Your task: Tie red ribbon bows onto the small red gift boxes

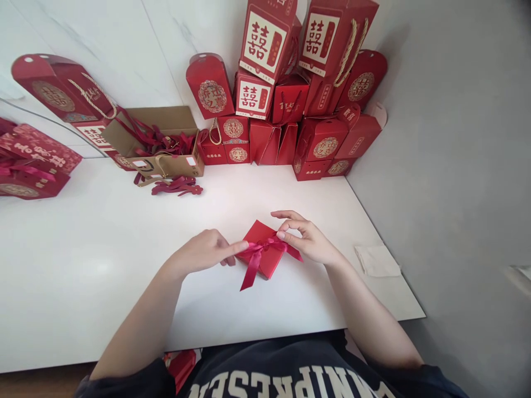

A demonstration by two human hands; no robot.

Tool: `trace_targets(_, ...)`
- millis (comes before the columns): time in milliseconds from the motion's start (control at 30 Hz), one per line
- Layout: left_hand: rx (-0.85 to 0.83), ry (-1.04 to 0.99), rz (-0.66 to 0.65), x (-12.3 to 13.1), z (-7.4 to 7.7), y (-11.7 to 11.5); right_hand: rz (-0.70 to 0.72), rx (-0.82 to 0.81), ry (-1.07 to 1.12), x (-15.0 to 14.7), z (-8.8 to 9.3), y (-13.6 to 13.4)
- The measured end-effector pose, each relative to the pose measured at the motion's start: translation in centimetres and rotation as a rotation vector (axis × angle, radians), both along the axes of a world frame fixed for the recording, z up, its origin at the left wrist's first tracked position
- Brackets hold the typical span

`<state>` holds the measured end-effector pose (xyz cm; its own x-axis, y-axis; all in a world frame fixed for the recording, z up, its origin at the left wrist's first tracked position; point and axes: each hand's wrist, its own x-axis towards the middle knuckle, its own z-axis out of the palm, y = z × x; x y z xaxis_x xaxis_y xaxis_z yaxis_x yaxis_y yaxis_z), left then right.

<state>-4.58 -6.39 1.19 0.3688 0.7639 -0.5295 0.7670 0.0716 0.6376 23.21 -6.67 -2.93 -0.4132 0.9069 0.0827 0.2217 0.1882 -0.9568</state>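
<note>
A small red gift box (265,264) lies on the white table (83,287), tied with a dark red ribbon (255,260) whose tails trail toward me. My left hand (207,250) is closed, its fingertips pinching the ribbon's left loop. My right hand (307,237) pinches the right loop between thumb and forefinger, with the other fingers raised above the box.
Red gift bags and boxes (290,99) are stacked against the back wall. A brown cardboard box (161,138) holds several red ribbons, with loose ones (176,186) in front. More red bags (33,160) lie at the left. A white napkin (377,260) sits near the table's right edge.
</note>
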Motion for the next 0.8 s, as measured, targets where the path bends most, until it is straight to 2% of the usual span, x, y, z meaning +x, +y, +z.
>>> trace_targets(67, -0.155, -0.116, -0.119, 0.3, -0.2, -0.1, -0.013, -0.009, 0.010, -0.2, -0.1, 0.0)
trace_targets(133, -0.180, -0.225, -0.151, 0.9, -0.6, -0.1, -0.089, 0.011, 0.034, -0.5, -0.2, 0.0)
trace_targets(267, -0.038, -0.362, 0.099, 1.8, -2.1, 0.5, -0.267, 0.031, 0.084, -1.0, -0.4, 0.1)
trace_targets(333, -0.033, -0.367, 0.140, 1.9, -2.7, 0.8, -0.257, 0.005, 0.086, -1.0, -0.4, 0.0)
trace_targets(567, -0.199, -0.481, 0.032, 2.3, -3.3, 0.8, -0.285, -0.017, 0.067, -0.5, -0.6, 0.2)
trace_targets(667, -0.201, -0.512, 0.015, 2.5, -3.3, 0.8, -0.218, -0.031, 0.042, 0.0, -0.4, 0.4)
trace_targets(800, -0.200, -0.528, -0.031, 2.4, -3.2, 0.9, -0.127, -0.130, 0.092, 0.7, -0.3, 0.6)
